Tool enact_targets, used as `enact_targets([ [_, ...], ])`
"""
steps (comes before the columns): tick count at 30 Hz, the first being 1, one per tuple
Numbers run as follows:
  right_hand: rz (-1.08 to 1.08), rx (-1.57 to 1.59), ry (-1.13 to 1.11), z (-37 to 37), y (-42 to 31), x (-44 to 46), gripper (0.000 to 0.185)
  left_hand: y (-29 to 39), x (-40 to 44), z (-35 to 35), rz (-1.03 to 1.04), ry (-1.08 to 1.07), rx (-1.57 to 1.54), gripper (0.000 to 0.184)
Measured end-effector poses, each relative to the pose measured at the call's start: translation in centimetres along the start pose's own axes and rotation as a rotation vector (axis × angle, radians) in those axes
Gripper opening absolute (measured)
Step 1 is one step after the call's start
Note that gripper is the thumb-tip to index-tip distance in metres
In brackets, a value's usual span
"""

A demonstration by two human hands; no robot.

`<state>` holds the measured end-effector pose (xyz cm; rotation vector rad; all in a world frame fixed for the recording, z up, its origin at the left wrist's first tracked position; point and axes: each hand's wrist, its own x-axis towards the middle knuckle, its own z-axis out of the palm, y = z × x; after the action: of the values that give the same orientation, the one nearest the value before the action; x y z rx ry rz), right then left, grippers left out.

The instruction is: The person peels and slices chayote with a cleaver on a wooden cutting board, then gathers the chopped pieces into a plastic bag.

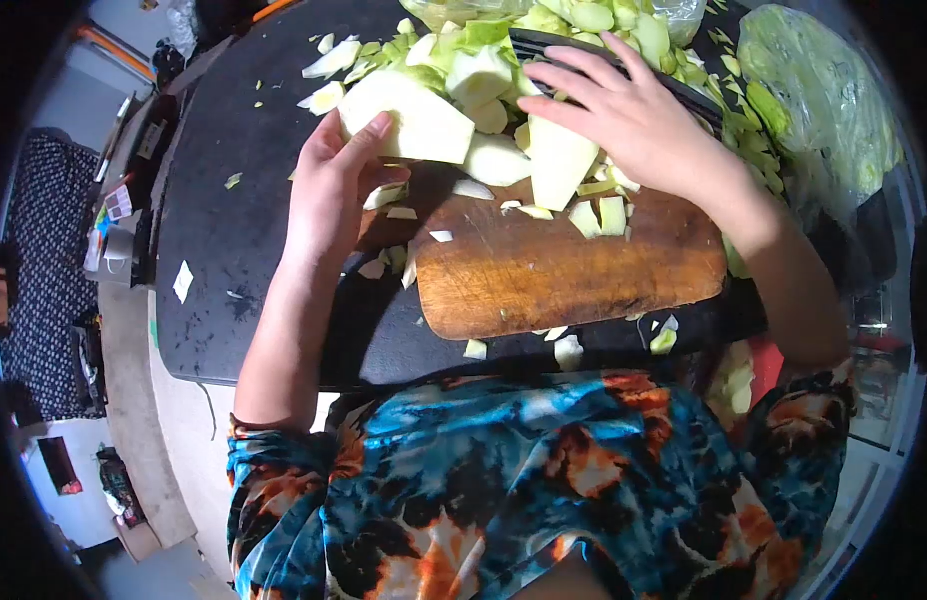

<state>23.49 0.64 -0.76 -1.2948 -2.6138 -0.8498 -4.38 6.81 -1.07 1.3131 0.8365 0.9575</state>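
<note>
A large pale green-white vegetable slice (419, 115) is in my left hand (334, 175), with the thumb on its face and the fingers mostly hidden beneath. My right hand (624, 125) is spread palm down, its fingers apart over a long black ridged tool (684, 95) and beside another pale slice (562, 165). That slice rests on the upper edge of a worn wooden board (574, 270). More pale slices (497, 160) lie between my hands. Small cut pieces (612, 215) are scattered on the board.
A dark table (234, 230) carries a heap of green and pale pieces (544, 20) behind the board. Clear plastic bags with greens (814, 100) stand at the back right. Loose scraps (569, 350) lie along the near edge. Patterned dark fabric (49, 270) is at far left.
</note>
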Motion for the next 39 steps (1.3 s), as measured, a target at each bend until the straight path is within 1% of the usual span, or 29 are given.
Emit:
enact_targets([
  [2,-0.108,0.033,-0.077,0.2,0.3,0.9,0.051,-0.4,0.1,-0.3,-0.012,0.0,-0.04,0.032],
  [3,-0.129,0.064,-0.038,0.3,0.3,1.3,0.052,-0.5,0.0,-0.3,-0.019,0.0,-0.056,0.032],
  [6,-0.104,0.203,-0.101,-1.1,-0.1,2.2,0.051,-0.9,-0.1,-0.6,-0.025,-0.012,-0.114,0.034],
  [7,-0.1,0.252,-0.032,-1.8,-0.2,2.2,0.053,-1.0,-0.2,-0.5,-0.027,0.0,-0.119,0.034],
  [10,0.082,0.458,0.202,-4.4,0.2,0.0,0.055,-0.9,-0.2,-0.5,-0.014,-0.02,-0.099,0.034],
  [11,0.182,0.488,0.234,-5.2,0.4,-0.9,0.056,-1.0,-0.1,-0.6,-0.004,-0.023,-0.087,0.033],
  [14,0.417,0.533,0.299,-2.5,0.7,-3.3,0.056,-1.6,0.1,-0.5,-0.006,-0.001,-0.084,0.031],
  [15,0.386,0.438,0.317,-1.7,0.9,-4.0,0.052,-1.2,0.9,-0.4,0.011,0.005,-0.084,0.031],
  [16,0.433,0.443,0.326,-1.8,0.5,-4.2,0.052,-0.2,1.2,0.3,0.041,0.022,-0.085,0.03],
  [18,0.543,0.501,0.458,-1.8,-0.3,-4.8,0.052,1.6,2.7,1.2,0.234,0.046,-0.039,0.03],
  [20,0.597,0.53,0.574,-2.0,-0.7,-6.1,0.054,3.9,5.0,1.9,0.499,0.054,0.133,0.025],
  [21,0.634,0.543,0.623,-2.1,-0.7,-7.0,0.053,5.2,6.5,2.5,0.589,0.09,0.188,0.024],
  [22,0.643,0.476,0.633,-2.6,-0.4,-7.9,0.049,6.1,8.1,3.0,0.677,0.124,0.244,0.023],
  [24,0.942,0.644,0.743,-2.8,-0.7,-9.9,0.046,7.4,11.3,3.8,0.965,0.209,0.647,0.024],
  [25,0.984,0.56,0.758,-2.8,-0.2,-11.6,0.046,7.9,12.6,4.6,0.98,0.162,0.806,0.024],
  [26,1.027,0.472,0.769,-2.9,0.4,-13.4,0.045,7.7,14.4,4.7,1.095,0.136,1.222,0.029],
  [28,1.117,0.588,0.942,-3.1,0.3,-16.8,0.045,5.2,18.5,4.7,0.974,0.001,1.709,0.035],
  [29,1.16,0.644,1.027,-3.2,0.3,-18.7,0.045,3.1,20.6,3.8,1.051,-0.014,1.853,0.036],
  [30,1.166,0.484,0.924,-3.7,0.6,-21.3,0.045,1.9,22.3,2.8,1.126,-0.032,1.996,0.038],
  [31,1.171,0.327,0.814,-4.5,0.9,-24.4,0.045,2.0,23.2,2.5,1.161,0.004,2.034,0.039],
  [32,1.18,0.169,0.698,-5.2,0.8,-26.9,0.045,2.9,24.9,2.1,0.923,-0.045,2.118,0.036],
  [33,1.255,0.03,0.663,-5.6,0.4,-28.8,0.046,2.6,28.2,1.2,0.684,0.063,2.051,0.03],
  [34,1.338,-0.125,0.612,-6.4,0.1,-30.8,0.048,2.3,29.7,0.8,0.681,0.174,2.132,0.027],
  [35,1.424,-0.293,0.547,-7.4,-0.3,-33.4,0.049,3.0,29.8,1.6,0.632,0.05,2.281,0.027],
  [36,1.498,-0.205,0.577,-7.9,-0.6,-37.7,0.055,4.3,28.0,3.4,0.452,0.01,2.136,0.027],
  [37,1.616,-0.255,0.609,-8.6,-1.9,-40.2,0.056,3.2,30.4,2.0,0.496,-0.125,2.161,0.039],
  [38,1.713,-0.296,0.661,-9.1,-3.2,-42.2,0.057,0.7,33.8,-0.1,0.665,0.18,1.872,0.056],
  [39,1.897,-0.339,0.54,-9.3,-4.8,-45.8,0.06,3.5,29.7,2.3,0.557,0.057,1.931,0.07],
])
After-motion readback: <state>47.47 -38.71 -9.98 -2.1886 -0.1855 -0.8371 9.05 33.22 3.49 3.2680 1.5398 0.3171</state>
